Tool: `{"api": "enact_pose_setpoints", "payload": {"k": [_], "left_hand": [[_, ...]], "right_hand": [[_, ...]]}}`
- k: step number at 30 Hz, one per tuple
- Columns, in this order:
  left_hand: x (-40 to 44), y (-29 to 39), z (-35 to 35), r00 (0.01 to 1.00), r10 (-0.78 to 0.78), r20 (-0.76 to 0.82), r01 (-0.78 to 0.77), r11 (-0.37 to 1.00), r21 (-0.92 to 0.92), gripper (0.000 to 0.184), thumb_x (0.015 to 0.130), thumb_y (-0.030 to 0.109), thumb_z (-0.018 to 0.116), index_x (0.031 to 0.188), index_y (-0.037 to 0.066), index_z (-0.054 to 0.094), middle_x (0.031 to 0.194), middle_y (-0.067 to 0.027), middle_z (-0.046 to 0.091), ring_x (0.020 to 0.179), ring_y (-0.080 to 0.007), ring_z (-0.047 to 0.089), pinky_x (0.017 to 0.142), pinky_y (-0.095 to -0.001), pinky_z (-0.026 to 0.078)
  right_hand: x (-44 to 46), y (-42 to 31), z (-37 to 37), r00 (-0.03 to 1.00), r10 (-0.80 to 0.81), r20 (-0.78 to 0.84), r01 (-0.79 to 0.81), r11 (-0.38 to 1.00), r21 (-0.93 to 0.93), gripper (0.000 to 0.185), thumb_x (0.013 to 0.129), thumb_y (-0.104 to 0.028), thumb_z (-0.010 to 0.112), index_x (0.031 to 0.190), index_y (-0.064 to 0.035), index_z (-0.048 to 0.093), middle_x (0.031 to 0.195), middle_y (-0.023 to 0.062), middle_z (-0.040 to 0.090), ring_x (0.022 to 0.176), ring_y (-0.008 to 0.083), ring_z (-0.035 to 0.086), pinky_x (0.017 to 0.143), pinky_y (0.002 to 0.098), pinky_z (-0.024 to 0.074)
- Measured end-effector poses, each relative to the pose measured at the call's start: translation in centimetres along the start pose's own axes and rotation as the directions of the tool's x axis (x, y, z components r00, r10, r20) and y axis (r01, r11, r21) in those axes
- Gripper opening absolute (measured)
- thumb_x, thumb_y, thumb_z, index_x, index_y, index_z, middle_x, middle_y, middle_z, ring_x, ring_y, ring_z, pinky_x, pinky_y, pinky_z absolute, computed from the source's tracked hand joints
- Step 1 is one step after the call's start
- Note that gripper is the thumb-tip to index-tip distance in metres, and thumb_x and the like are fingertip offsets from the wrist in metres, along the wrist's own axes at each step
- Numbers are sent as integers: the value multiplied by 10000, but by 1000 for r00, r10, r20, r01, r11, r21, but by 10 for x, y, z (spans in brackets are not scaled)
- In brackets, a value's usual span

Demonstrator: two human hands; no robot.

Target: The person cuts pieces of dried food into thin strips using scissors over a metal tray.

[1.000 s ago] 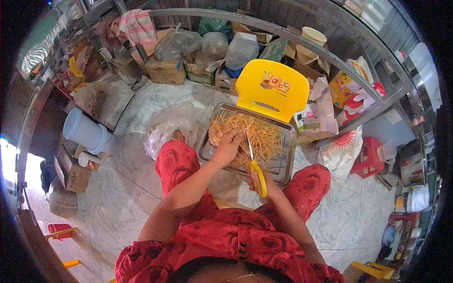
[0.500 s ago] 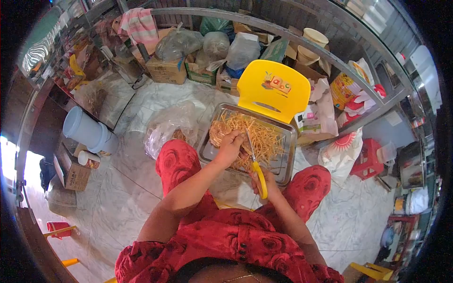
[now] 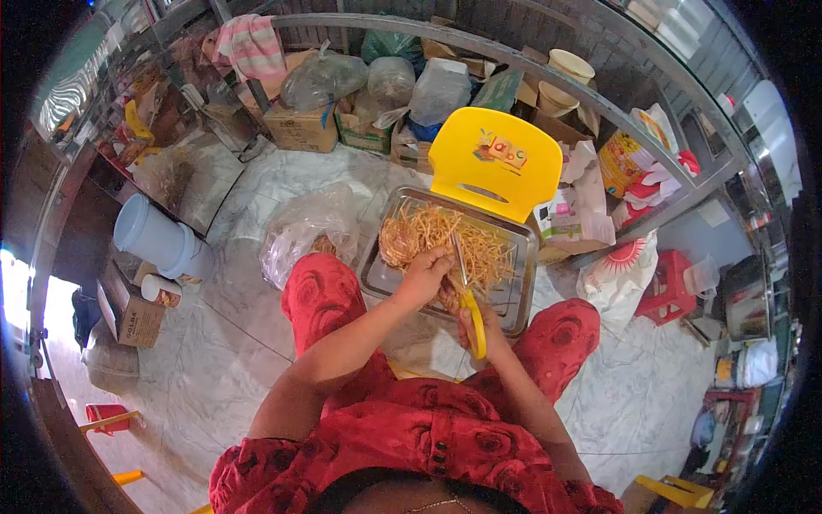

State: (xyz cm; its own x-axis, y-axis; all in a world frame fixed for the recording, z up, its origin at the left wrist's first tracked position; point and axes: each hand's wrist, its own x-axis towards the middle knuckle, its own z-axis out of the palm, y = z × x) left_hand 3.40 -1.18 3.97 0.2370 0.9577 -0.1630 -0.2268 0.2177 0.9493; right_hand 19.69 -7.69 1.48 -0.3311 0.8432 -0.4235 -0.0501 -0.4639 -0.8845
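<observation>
A metal tray [image 3: 370, 283] holds a heap of thin, yellowish-brown cut strips [image 3: 488, 248]. At the heap's left side lies a rounded, pinkish-brown dried piece [image 3: 396, 242]. My left hand [image 3: 426, 274] is closed over the tray, pinching a brownish piece of the same look, mostly hidden by the fingers. My right hand [image 3: 479, 327] grips yellow-handled scissors [image 3: 471, 313], their blades pointing up and away, right beside my left fingertips. Whether the blades are touching the piece I cannot tell.
Behind the tray stands a yellow chair back [image 3: 497, 163]. A clear plastic bag [image 3: 312, 227] lies left of the tray, by my knee. Further out are a pale blue bucket [image 3: 158, 240], a cardboard box [image 3: 137, 313], a white sack [image 3: 618, 278] and a red crate [image 3: 664, 291].
My left hand has shifted slightly right and down, closer to the scissors. The scissor blades look closer together and a little more upright. The tray stays put.
</observation>
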Motion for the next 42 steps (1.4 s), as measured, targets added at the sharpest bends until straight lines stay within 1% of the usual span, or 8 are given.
{"api": "enact_pose_setpoints", "payload": {"k": [2,7,10,13,15,17,19,42], "left_hand": [[2,-2,0,1000,-4,3,4,1000,8,152,874,147,430,796,32,492,594,-16,509,431,-96,514,364,-225,420],[12,3,-12,979,190,-70,-175,968,183,146,885,148,394,861,28,472,627,-55,533,453,-132,545,359,-237,432],[16,17,-22,980,141,-142,-143,990,-3,150,890,152,391,860,25,465,635,-62,534,468,-135,551,367,-246,444],[19,28,-29,969,136,-207,-143,989,-21,151,892,156,395,840,26,453,641,-64,537,469,-139,553,374,-247,452],[21,28,-33,966,148,-211,-150,989,8,156,892,161,397,828,28,448,641,-62,533,470,-140,554,377,-246,454],[21,28,-34,964,158,-213,-154,987,38,162,893,166,399,816,31,444,641,-60,528,471,-140,556,379,-245,456],[20,29,-32,959,197,-205,-176,977,117,175,892,178,408,791,37,435,625,-49,506,470,-142,556,375,-241,454],[25,14,-28,969,137,-204,-130,990,50,149,888,171,416,800,50,421,634,-38,481,444,-146,546,346,-249,444]], "right_hand": [[-2,-2,0,1000,-25,3,25,995,-97,427,797,-430,540,1026,-77,467,586,-10,450,428,73,420,379,207,379],[1,1,2,999,-43,-18,42,999,-23,409,807,-418,529,1015,-71,469,604,3,461,462,84,452,401,219,394],[-5,-5,3,998,-57,28,57,998,-2,379,821,-377,521,1031,-69,452,642,8,467,503,91,469,444,224,416],[-9,-9,4,991,-71,115,81,994,-79,349,829,-334,520,1041,-70,435,691,2,469,557,87,474,499,226,437],[-8,-8,5,988,-65,137,82,989,-120,339,830,-317,522,1045,-72,427,716,-3,468,583,83,473,525,225,444],[-7,-6,6,981,-95,169,133,964,-231,574,797,-534,439,1083,-38,401,711,39,483,530,110,496,497,230,425],[-8,-6,5,980,-98,174,137,964,-227,571,799,-530,441,1087,-40,398,714,38,484,531,108,496,496,226,421],[-3,-4,3,984,-62,167,96,974,-206,491,807,-484,474,1048,-60,413,668,36,471,464,93,447,429,217,393]]}}
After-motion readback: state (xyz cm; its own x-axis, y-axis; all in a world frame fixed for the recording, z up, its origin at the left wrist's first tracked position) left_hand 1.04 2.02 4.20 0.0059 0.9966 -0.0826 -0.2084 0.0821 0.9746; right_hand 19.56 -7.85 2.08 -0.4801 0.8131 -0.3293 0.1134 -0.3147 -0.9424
